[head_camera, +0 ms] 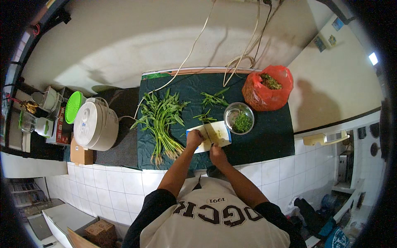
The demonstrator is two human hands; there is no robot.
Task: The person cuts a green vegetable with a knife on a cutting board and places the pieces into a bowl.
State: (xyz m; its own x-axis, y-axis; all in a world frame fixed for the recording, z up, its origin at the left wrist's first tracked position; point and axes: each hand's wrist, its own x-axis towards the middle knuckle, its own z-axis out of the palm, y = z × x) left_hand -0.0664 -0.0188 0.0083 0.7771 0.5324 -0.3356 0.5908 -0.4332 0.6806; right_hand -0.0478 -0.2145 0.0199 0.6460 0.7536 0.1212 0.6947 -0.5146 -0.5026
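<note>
My right hand [218,154] grips the handle of a knife [207,131], whose blade slants away across a pale cutting board [222,142] with blue edges. At the board's left side, my left hand [194,138] has its fingers bent close to the blade; whether anything is pinched in them is too small to tell. Short cut stems [206,118] lie just beyond the board, with a few leafy sprigs [215,98] farther back. A metal bowl [228,113] of finely chopped greens [243,123] touches the board's right end. Left of the board spreads a bunch of leafy greens [161,114], roots towards me.
A red plastic bag [257,97] with plant scraps stands at the back right of the dark green cloth [266,139]. A white rice cooker [99,124], a green lid [73,107] and a blender [35,124] stand left. White cables [186,59] hang down the wall onto the cloth.
</note>
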